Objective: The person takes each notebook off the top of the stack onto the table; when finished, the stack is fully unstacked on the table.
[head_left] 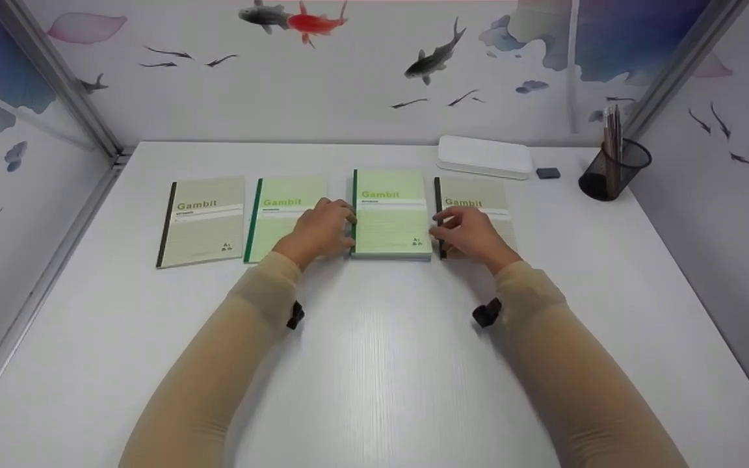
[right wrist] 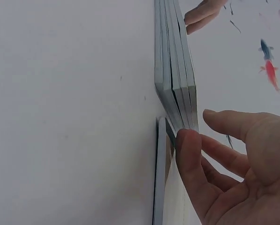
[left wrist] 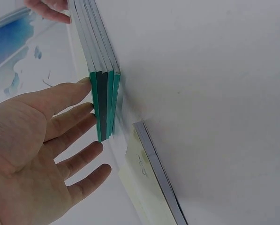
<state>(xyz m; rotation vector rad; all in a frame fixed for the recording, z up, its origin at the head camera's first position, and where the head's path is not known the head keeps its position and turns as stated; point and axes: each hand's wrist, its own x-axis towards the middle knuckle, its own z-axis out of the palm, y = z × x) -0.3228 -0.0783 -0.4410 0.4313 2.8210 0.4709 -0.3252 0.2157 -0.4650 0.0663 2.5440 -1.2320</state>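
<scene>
A neat stack of notebooks point(head_left: 389, 227), topped by a green one marked "Gambit", lies mid-table between both hands. My left hand point(head_left: 318, 229) rests its extended fingertips against the stack's spine side; green and dark spines point(left wrist: 102, 105) show in the left wrist view. Beneath that hand lies a single green notebook point(head_left: 293, 190). At the stack's other side is my right hand point(head_left: 472, 235), fingers loosely bent and gripping nothing. Its fingertips are close to the page edges point(right wrist: 179, 93); whether they touch is unclear. It hovers over a beige notebook point(head_left: 475, 188) and partly covers it.
Another beige notebook point(head_left: 204, 227) lies at the far left of the row. Behind the row are a white case point(head_left: 484, 157) and a dark eraser point(head_left: 548, 173). A mesh cup point(head_left: 631, 162) of pencils leans at the back right. Printed panels wall the table in.
</scene>
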